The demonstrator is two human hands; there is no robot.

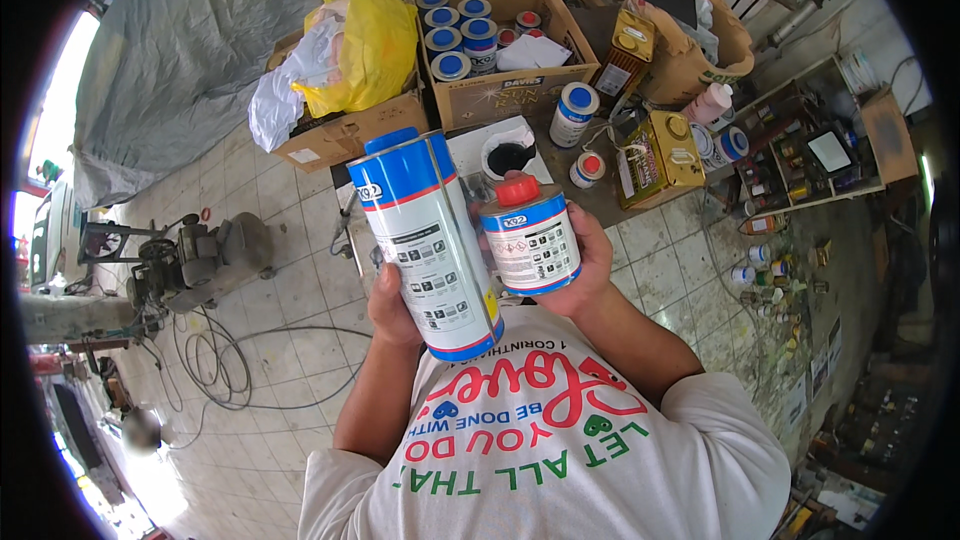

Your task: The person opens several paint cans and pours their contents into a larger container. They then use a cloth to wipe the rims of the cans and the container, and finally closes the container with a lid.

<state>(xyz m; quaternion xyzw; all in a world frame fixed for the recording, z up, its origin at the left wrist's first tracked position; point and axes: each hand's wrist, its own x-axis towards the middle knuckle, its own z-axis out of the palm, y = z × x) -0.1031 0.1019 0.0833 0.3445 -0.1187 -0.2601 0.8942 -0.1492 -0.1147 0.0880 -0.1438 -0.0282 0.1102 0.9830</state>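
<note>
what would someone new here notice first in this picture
Probably the tall blue-and-white can in the left fingers, beside the shorter red-capped can in the right fingers, near the centre. Next, the bright yellow plastic bag over a cardboard box, upper left, beside an open carton of blue-lidded cans.

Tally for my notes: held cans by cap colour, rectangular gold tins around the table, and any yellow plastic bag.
Blue-capped can, left hand: 1
Red-capped can, right hand: 1
Rectangular gold tins: 2
Yellow plastic bag: 1
Total: 5
</note>
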